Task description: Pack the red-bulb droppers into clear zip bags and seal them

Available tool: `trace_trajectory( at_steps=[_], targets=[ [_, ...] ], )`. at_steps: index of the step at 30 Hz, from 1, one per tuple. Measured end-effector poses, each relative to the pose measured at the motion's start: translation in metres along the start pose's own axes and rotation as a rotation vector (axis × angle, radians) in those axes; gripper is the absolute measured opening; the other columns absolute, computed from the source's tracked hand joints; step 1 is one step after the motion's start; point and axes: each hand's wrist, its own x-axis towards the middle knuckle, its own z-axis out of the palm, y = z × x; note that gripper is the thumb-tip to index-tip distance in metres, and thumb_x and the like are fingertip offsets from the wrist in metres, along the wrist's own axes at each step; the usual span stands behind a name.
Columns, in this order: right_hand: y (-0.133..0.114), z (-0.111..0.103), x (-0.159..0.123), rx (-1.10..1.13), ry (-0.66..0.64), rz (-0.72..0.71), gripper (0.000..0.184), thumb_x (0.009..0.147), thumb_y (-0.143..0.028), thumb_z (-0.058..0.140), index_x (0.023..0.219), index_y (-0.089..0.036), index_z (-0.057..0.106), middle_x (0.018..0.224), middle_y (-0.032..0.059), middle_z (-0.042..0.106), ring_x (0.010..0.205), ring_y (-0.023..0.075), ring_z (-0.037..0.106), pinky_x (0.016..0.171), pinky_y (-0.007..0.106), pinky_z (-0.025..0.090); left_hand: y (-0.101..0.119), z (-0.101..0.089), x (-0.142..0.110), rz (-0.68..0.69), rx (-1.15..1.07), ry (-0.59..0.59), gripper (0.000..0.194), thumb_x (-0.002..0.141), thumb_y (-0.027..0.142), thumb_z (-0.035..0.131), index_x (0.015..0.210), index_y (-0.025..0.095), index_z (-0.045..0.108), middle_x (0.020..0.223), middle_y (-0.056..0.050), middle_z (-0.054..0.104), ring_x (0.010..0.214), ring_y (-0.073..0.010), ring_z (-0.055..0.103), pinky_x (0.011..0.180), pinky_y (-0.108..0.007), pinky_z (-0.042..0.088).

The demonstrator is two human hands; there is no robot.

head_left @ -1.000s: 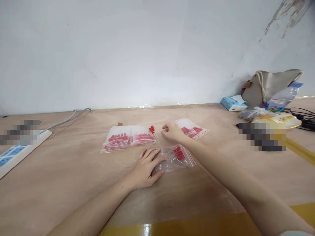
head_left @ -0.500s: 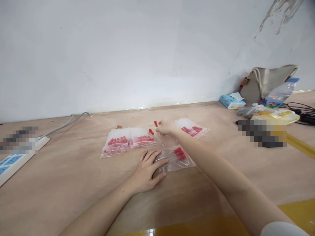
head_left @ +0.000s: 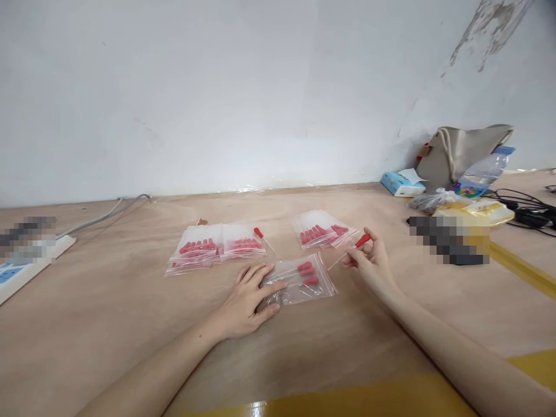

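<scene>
My left hand (head_left: 252, 301) lies flat with spread fingers on the near end of a clear zip bag (head_left: 299, 292). Inside that bag are three droppers with red rubber bulbs (head_left: 307, 271). To the right of the bag's mouth, my right hand (head_left: 369, 258) pinches a dropper (head_left: 362, 240) near its red bulb. Its thin clear stem slants down-left toward the bag's open edge. Behind the bag, another dropper (head_left: 259, 233) rests loose on the table. Filled bags of droppers (head_left: 200, 246) are piled at the left, and another group of filled bags (head_left: 319, 229) lies behind at the right.
A power strip (head_left: 39, 263) with a grey cable is at the left edge. To the right are a blue tissue pack (head_left: 402, 184), a beige bag (head_left: 464, 153), clear plastic bags, a yellow packet (head_left: 490, 212) and black cables (head_left: 534, 214). Yellow tape (head_left: 521, 260) crosses the table.
My right hand has moved from behind the bag to its right, carrying one dropper taken from the two there. My left hand stays on the bag; the view has shifted slightly.
</scene>
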Motion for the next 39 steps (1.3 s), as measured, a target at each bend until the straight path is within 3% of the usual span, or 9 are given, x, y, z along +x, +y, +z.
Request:
trace_trajectory(
  at_steps=[8,16,23,27,32,37,39],
  targets=[
    [0.01,0.013,-0.011,0.13,-0.132,0.102,0.052,0.07,-0.042,0.061,0.108,-0.025,0.031,0.064,-0.0063,0.053,0.054,0.0136,0.059,0.053,0.029,0.051,0.001,-0.002,0.0,-0.003,0.022,-0.028,0.038,0.089,0.037,0.042,0.126,0.032,0.043,0.14,-0.006,0.027,0.127,-0.0273,0.024,0.102,-0.051,0.019],
    [0.009,0.006,-0.011,0.164,-0.18,0.12,0.039,0.072,-0.041,0.058,0.101,-0.027,0.035,0.063,-0.0075,0.052,0.051,0.013,0.058,0.049,0.028,0.049,0.0,0.001,0.0,-0.01,0.02,-0.007,0.043,0.088,0.038,0.042,0.131,0.029,0.038,0.14,-0.006,0.029,0.127,-0.0276,0.024,0.102,-0.052,0.018],
    [0.011,0.004,-0.01,0.106,-0.256,0.15,0.037,0.07,-0.042,0.061,0.096,-0.025,0.04,0.07,-0.0045,0.057,0.058,0.0131,0.059,0.06,0.031,0.051,0.001,0.0,0.0,-0.023,0.008,-0.003,0.044,0.088,0.04,0.041,0.13,0.028,0.038,0.139,-0.007,0.03,0.127,-0.0267,0.025,0.103,-0.05,0.018],
    [0.013,0.002,-0.011,-0.184,-0.406,0.007,0.027,0.072,-0.039,0.061,0.09,-0.021,0.054,0.078,0.0016,0.058,0.07,0.0135,0.058,0.066,0.03,0.049,0.001,0.0,0.0,-0.018,0.001,-0.001,0.045,0.088,0.04,0.041,0.131,0.027,0.036,0.138,-0.007,0.032,0.127,-0.026,0.025,0.103,-0.049,0.019],
    [0.012,-0.001,-0.009,-0.608,-0.486,-0.269,0.019,0.074,-0.031,0.058,0.089,-0.023,0.067,0.073,0.002,0.05,0.058,0.0109,0.048,0.054,0.027,0.044,0.001,0.0,0.001,-0.022,0.013,-0.002,0.046,0.087,0.039,0.044,0.131,0.027,0.036,0.139,-0.006,0.031,0.126,-0.0265,0.026,0.103,-0.049,0.018],
    [0.011,-0.003,-0.004,-0.587,-0.495,-0.398,0.017,0.074,-0.025,0.057,0.086,-0.028,0.068,0.082,0.0041,0.056,0.076,0.0172,0.053,0.066,0.032,0.046,0.002,0.0,0.001,-0.023,0.001,0.003,0.046,0.086,0.04,0.044,0.13,0.027,0.038,0.137,-0.007,0.033,0.125,-0.0269,0.027,0.103,-0.049,0.019],
    [0.012,-0.001,-0.004,-0.553,-0.464,-0.374,0.02,0.073,-0.025,0.058,0.091,-0.027,0.066,0.08,0.0035,0.056,0.071,0.0167,0.053,0.064,0.032,0.046,0.002,-0.001,0.001,-0.022,-0.002,0.017,0.045,0.086,0.04,0.045,0.128,0.027,0.04,0.137,-0.007,0.034,0.125,-0.0269,0.028,0.102,-0.049,0.02]
  ],
)
